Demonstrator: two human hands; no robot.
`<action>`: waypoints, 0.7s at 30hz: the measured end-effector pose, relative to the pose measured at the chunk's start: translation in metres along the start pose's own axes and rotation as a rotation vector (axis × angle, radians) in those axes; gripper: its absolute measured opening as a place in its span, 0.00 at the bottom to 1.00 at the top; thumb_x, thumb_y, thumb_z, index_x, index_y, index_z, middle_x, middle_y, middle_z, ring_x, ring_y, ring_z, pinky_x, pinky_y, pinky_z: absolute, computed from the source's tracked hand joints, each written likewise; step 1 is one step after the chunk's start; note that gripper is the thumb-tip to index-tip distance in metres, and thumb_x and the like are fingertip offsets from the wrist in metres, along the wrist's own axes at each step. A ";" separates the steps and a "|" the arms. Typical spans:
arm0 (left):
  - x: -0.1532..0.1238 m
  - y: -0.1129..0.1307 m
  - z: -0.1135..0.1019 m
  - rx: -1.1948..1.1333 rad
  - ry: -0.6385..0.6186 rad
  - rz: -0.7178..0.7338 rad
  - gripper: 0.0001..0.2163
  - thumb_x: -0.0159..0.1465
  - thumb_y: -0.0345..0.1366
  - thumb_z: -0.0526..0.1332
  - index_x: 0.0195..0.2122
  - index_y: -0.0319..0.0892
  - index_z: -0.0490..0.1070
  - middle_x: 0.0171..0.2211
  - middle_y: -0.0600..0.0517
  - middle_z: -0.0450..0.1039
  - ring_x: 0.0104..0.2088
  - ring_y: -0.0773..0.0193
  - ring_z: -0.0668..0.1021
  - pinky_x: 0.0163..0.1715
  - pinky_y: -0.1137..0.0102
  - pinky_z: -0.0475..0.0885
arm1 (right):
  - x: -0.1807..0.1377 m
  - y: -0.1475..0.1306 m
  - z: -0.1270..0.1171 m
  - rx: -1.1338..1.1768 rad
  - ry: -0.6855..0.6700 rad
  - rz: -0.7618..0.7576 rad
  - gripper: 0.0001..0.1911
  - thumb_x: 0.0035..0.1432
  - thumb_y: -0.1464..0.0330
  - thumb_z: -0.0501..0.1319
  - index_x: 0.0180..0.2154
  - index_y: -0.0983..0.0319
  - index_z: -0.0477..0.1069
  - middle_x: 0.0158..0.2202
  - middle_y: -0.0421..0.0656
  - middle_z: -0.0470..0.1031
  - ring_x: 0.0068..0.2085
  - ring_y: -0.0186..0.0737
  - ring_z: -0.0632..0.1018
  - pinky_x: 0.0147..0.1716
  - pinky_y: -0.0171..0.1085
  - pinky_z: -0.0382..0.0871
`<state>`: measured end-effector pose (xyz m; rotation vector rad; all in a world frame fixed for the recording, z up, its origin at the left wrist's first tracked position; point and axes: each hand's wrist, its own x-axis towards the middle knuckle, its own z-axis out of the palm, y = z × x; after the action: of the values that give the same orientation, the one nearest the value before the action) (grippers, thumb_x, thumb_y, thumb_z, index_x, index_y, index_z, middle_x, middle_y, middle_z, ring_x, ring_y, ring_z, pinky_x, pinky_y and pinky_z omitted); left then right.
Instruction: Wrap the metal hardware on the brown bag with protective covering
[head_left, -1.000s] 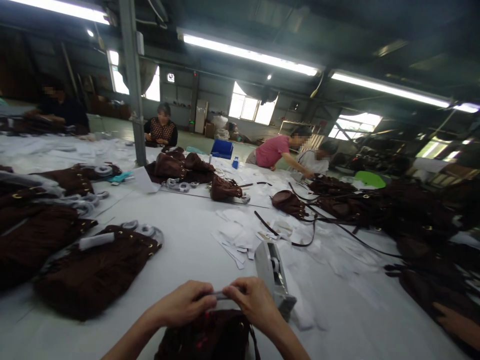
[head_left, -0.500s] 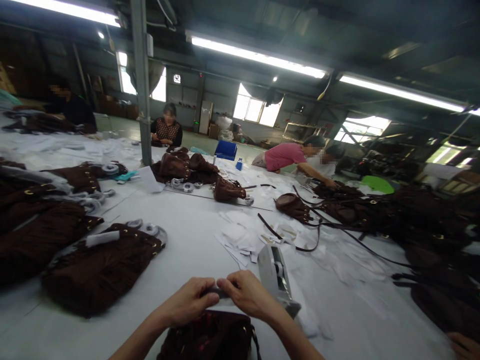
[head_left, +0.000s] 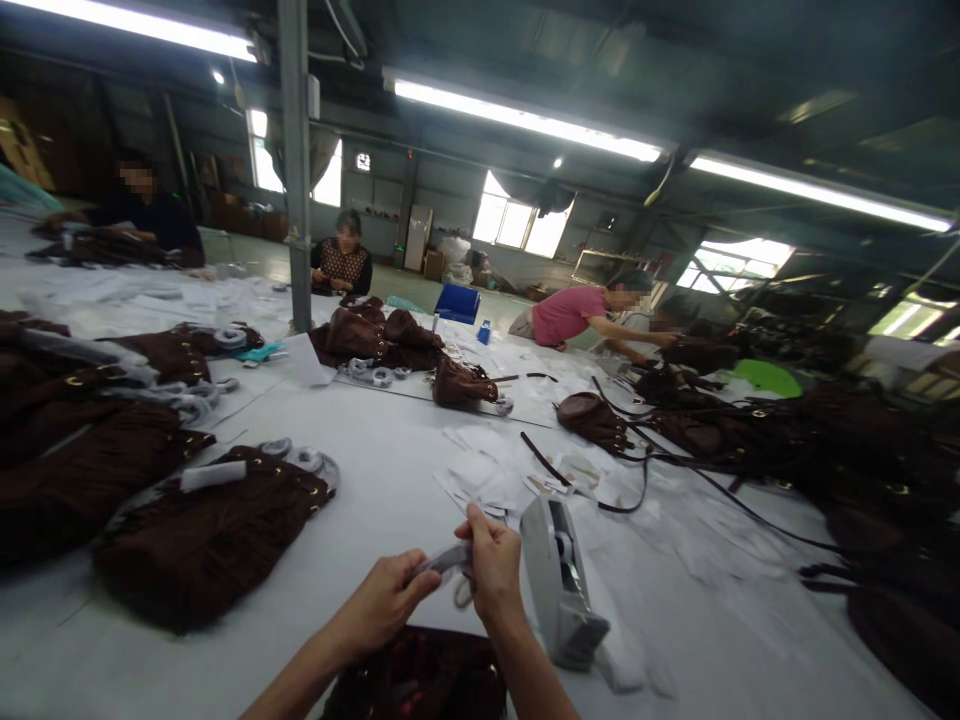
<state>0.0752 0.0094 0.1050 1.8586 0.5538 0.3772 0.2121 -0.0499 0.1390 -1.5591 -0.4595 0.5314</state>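
My left hand point(head_left: 386, 598) pinches one end of a greyish wrapped strip point(head_left: 448, 561), which looks like a strap in thin wrapping. At the strip's other end, my right hand point(head_left: 495, 565) grips it between thumb and fingers. A small pale loop hangs under the strip, beside the right hand. Directly below both hands lies a dark brown bag point(head_left: 416, 680), partly cut off by the frame's bottom edge and covered by my forearms. Just right of my right hand stands a grey tape dispenser point(head_left: 541, 560) with a roll in it.
Brown fringed bags point(head_left: 217, 540) with wrapped straps lie at left. More brown bags point(head_left: 465, 382) and a dark pile point(head_left: 847, 450) sit further back and right. Loose white paper point(head_left: 480, 460) and long straps point(head_left: 622, 508) spread mid-table. A post point(head_left: 298, 200) rises at the table; co-workers sit or lean beyond.
My right hand has turned upright and risen slightly, and more of the strip and its loop now show between my hands. The view has shifted slightly. A co-worker in pink has lifted an arm.
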 end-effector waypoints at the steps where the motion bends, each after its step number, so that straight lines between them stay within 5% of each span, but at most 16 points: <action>1: 0.001 0.000 0.000 0.027 -0.025 -0.026 0.20 0.63 0.53 0.50 0.25 0.42 0.61 0.20 0.59 0.55 0.23 0.68 0.60 0.23 0.72 0.54 | 0.001 0.002 0.002 0.044 0.030 0.023 0.24 0.48 0.51 0.60 0.16 0.64 0.67 0.11 0.32 0.54 0.14 0.28 0.56 0.13 0.30 0.48; 7: 0.006 0.003 0.006 0.010 -0.174 -0.093 0.25 0.62 0.57 0.45 0.25 0.40 0.68 0.17 0.54 0.66 0.20 0.64 0.68 0.22 0.72 0.59 | 0.001 0.014 0.009 0.279 0.180 0.138 0.22 0.43 0.53 0.64 0.17 0.64 0.65 0.11 0.31 0.55 0.15 0.26 0.58 0.14 0.29 0.50; 13: 0.003 -0.001 0.015 -0.101 0.050 -0.053 0.24 0.59 0.59 0.52 0.21 0.42 0.61 0.17 0.58 0.58 0.20 0.68 0.61 0.21 0.73 0.54 | -0.001 0.017 0.012 0.464 0.264 0.241 0.20 0.42 0.54 0.66 0.21 0.63 0.64 0.15 0.32 0.61 0.17 0.28 0.63 0.16 0.29 0.54; 21: 0.002 -0.003 0.015 -0.370 0.155 -0.037 0.23 0.58 0.58 0.56 0.21 0.41 0.61 0.18 0.58 0.59 0.21 0.69 0.60 0.23 0.72 0.54 | -0.017 0.032 0.022 0.676 0.217 0.376 0.20 0.45 0.51 0.63 0.28 0.60 0.62 0.17 0.30 0.61 0.16 0.29 0.66 0.17 0.30 0.59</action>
<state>0.0835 -0.0005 0.0966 1.4701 0.5793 0.5630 0.1848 -0.0436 0.1076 -1.0245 0.1835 0.7053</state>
